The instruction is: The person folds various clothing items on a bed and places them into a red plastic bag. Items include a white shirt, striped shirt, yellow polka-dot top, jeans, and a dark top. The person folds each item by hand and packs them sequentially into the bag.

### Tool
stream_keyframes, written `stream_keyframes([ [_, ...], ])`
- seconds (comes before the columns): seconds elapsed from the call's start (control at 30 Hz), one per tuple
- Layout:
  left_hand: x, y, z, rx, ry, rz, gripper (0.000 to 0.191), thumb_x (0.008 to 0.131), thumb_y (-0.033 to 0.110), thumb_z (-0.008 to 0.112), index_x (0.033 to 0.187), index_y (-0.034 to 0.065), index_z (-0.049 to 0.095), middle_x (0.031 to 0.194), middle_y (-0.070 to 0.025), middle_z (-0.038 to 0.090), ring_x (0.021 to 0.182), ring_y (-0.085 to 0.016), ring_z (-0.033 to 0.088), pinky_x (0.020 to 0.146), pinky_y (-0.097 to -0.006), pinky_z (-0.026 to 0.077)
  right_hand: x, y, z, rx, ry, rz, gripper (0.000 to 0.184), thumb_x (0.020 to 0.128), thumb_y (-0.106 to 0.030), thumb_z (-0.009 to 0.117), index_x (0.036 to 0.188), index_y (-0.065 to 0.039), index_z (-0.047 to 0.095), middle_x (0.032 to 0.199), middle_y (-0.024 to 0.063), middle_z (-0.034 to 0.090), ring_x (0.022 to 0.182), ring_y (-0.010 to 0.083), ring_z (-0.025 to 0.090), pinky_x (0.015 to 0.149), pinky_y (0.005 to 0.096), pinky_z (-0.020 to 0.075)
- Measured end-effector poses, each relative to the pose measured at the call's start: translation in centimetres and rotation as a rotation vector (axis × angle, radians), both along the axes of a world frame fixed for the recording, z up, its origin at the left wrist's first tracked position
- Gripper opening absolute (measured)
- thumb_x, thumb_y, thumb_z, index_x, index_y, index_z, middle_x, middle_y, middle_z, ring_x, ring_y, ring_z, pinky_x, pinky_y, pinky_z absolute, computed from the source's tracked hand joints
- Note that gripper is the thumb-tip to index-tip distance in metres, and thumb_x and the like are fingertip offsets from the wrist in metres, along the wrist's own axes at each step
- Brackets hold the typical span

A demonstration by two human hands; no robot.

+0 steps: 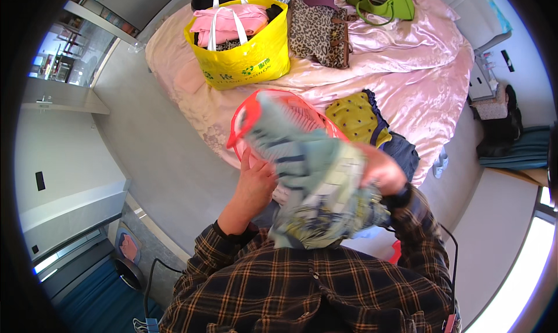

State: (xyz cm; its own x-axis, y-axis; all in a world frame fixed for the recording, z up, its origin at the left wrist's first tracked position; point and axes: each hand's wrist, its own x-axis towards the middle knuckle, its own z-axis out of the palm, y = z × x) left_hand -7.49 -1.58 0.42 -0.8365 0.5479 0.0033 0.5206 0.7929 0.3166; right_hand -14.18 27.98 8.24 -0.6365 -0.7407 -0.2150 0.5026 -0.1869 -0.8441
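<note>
A patterned cloth item in blue-green, white and yellow [305, 171] is held up before my chest, blurred by motion. My right hand [383, 171] grips its right side. At its left edge is my left hand [257, 180], by the near rim of a red plastic basket [244, 115]; whether its fingers close on the cloth or the rim I cannot tell. Behind the cloth, the basket stands at the bed's edge, mostly hidden. A folded mustard garment with dark dots and a navy ruffle [355, 115] lies right of it, next to dark blue denim [400, 152].
On the pink satin bedspread [418, 89] stand a yellow shopping bag [244, 62] full of clothes, a leopard-print bag [316, 36] and a green handbag [401, 4]. Light slippers [440, 163] lie on the floor at the right. Black cables run beside both my arms.
</note>
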Motion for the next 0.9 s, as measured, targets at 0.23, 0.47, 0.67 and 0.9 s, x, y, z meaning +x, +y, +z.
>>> stream_keyframes([
  [0.23, 0.0, -1.0, -0.4, 0.786, -0.321, 0.188, 0.040, 0.088, 0.018, 0.057, 0.126, 0.0053, 0.053, 0.126, -0.0089, 0.055, 0.119, -0.026, 0.049, 0.101, -0.0387, 0.038, -7.1, -13.1, -10.7, 0.017, -0.654, 0.207, 0.027, 0.075, -0.005, 0.053, 0.098, 0.000, 0.066, 0.088, 0.0091, 0.070, 0.072, 0.0168, 0.067, 0.067, 0.0291, 0.0550],
  [0.47, 0.3, -2.5, 0.7, 0.207, -0.026, -0.060, 0.008, 0.069, 0.010, 0.056, 0.074, 0.0069, 0.062, 0.082, -0.0037, 0.054, 0.090, -0.023, 0.055, 0.101, -0.0484, 0.036, -14.1, -14.8, -16.8, 0.452, 0.404, -0.123, 0.028, 0.081, -0.017, 0.057, 0.102, 0.000, 0.064, 0.093, 0.0123, 0.070, 0.084, 0.0212, 0.068, 0.074, 0.0354, 0.0550],
  [0.67, -0.2, -2.7, 0.3, 0.238, 0.038, -0.075, 0.007, 0.070, 0.009, 0.054, 0.070, 0.0059, 0.060, 0.074, -0.0074, 0.051, 0.081, -0.025, 0.055, 0.101, -0.0509, 0.034, -10.2, -15.1, -13.8, 1.454, 1.006, -0.062, 0.044, 0.083, -0.037, 0.064, 0.109, -0.002, 0.058, 0.105, 0.0164, 0.064, 0.094, 0.0348, 0.063, 0.077, 0.0428, 0.0517],
  [0.9, -1.2, -2.4, -0.3, 0.263, -0.013, -0.139, 0.007, 0.071, 0.009, 0.055, 0.068, 0.0071, 0.060, 0.073, -0.0068, 0.050, 0.080, -0.025, 0.055, 0.103, -0.0550, 0.030, -5.4, -17.0, -14.4, 1.377, 1.389, 0.085, 0.055, 0.085, -0.051, 0.054, 0.129, -0.018, 0.053, 0.129, 0.0190, 0.048, 0.123, 0.0435, 0.039, 0.092, 0.0671, 0.0297],
])
